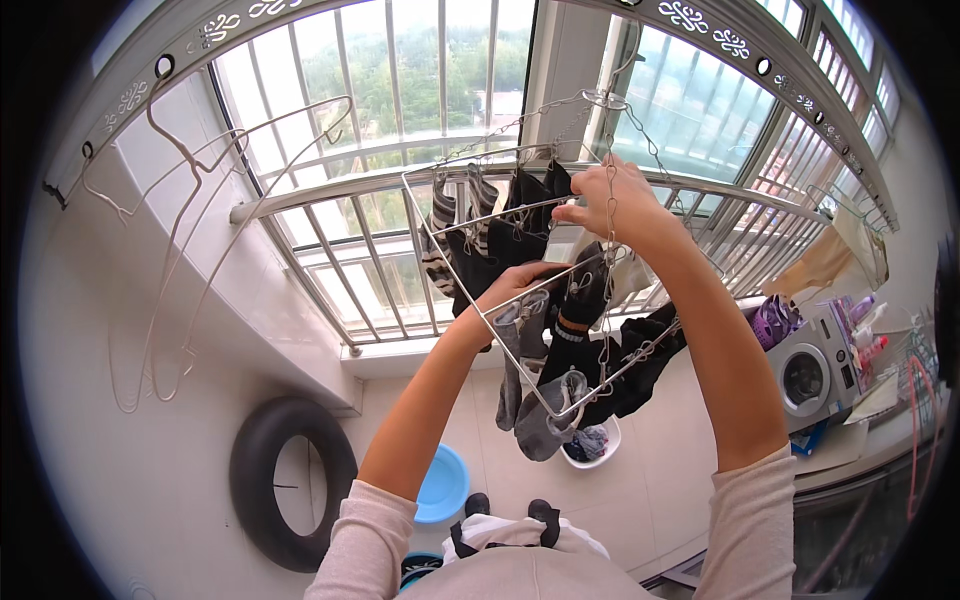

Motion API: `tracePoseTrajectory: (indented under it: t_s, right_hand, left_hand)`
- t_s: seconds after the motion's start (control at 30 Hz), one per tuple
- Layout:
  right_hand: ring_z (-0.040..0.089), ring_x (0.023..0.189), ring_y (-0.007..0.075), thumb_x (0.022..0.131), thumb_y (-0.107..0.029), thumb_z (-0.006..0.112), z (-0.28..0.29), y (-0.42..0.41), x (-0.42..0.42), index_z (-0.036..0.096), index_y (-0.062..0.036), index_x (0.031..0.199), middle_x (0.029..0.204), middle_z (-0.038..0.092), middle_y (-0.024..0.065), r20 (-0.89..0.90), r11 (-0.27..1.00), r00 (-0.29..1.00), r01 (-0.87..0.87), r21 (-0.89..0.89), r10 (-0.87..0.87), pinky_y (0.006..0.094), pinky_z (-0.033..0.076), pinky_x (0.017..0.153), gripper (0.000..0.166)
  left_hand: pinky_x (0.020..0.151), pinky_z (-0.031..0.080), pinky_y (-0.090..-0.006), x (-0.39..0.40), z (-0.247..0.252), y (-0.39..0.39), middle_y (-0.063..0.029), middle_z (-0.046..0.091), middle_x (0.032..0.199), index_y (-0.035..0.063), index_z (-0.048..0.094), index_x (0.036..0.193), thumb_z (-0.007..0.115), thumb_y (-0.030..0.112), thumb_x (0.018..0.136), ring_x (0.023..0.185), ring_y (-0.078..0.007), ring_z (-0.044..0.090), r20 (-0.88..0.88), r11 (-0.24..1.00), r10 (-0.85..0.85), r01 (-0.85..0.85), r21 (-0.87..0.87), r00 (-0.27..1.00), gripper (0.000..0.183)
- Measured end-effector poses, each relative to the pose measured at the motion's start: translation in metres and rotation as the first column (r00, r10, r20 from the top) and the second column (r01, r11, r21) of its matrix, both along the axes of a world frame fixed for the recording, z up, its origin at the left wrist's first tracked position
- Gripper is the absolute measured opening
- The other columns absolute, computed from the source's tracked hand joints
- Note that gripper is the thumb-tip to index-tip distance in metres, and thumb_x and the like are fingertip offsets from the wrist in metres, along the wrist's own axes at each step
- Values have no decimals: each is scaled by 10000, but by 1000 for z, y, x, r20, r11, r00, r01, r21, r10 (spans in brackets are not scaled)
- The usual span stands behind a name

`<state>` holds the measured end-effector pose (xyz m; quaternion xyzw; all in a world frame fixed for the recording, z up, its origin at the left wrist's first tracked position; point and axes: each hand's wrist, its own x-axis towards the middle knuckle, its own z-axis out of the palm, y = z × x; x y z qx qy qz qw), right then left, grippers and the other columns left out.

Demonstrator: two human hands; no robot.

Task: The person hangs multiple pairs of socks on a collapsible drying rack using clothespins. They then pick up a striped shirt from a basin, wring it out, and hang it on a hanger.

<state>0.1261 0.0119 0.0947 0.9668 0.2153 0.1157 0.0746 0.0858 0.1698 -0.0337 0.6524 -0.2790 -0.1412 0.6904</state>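
Observation:
A rectangular metal sock hanger hangs by chains from the rail overhead, with clips along its bars. Striped socks, black socks, grey socks and a black sock with an orange band are clipped to it. My left hand reaches in under a crossbar, beside dark fabric; its fingertips are hidden, so its grip is unclear. My right hand is raised at the far side of the frame, near a chain and the end of a crossbar; what its fingers hold cannot be made out.
Wire hangers hang at the left from the perforated rail. Behind the socks runs a metal railing. Below are a black inner tube, a blue basin and a white basin with laundry. A washing machine stands right.

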Motion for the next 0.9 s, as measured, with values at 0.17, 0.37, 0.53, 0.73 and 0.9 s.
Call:
tracePoseTrajectory:
  t_s: [0.17, 0.37, 0.53, 0.73, 0.9]
  right_hand:
    - [601, 791, 278, 801, -583, 492, 0, 7, 23, 661, -61, 774, 730, 631, 106, -149, 992, 987, 47, -119, -65, 395, 419, 782, 550]
    - [601, 737, 285, 797, -439, 572, -22, -6, 37, 655, -73, 782, 732, 634, 103, -31, 976, 986, -155, 151, 161, 356, 448, 702, 376]
    - [595, 774, 253, 779, -392, 603, -19, 0, 40, 667, -82, 795, 719, 634, 80, -91, 961, 977, -172, 219, 195, 345, 444, 697, 317]
    - [611, 753, 247, 737, -394, 642, -24, 4, 39, 693, -89, 764, 736, 646, 89, -3, 916, 965, -250, 314, 264, 338, 452, 688, 310]
    - [617, 724, 264, 704, -309, 676, -25, 7, 42, 705, -85, 767, 762, 652, 100, 78, 873, 935, -352, 337, 347, 345, 467, 674, 234]
  left_hand:
    - [760, 414, -211, 44, -25, -9, -24, 593, 962, -5, 547, 1130, 503, 191, 910, 847, -65, 514, -22, 988, 151, -150, 25, 988, 298]
    - [624, 357, -190, 49, -21, -18, 19, 507, 787, 35, 540, 1048, 523, 211, 894, 698, -55, 450, -144, 901, 419, -430, -53, 897, 234]
    - [781, 369, -224, 61, -30, -14, -12, 539, 868, 9, 544, 1041, 502, 212, 898, 818, -99, 473, -87, 827, 538, -545, -136, 838, 252]
    - [726, 390, -230, 57, -21, -23, -11, 556, 832, 23, 565, 1020, 505, 223, 876, 770, -95, 497, -143, 756, 621, -637, -148, 771, 254]
    - [824, 398, -236, 53, -12, -18, -35, 579, 941, 19, 553, 1018, 574, 206, 850, 885, -104, 522, -157, 758, 578, -598, -260, 801, 252]
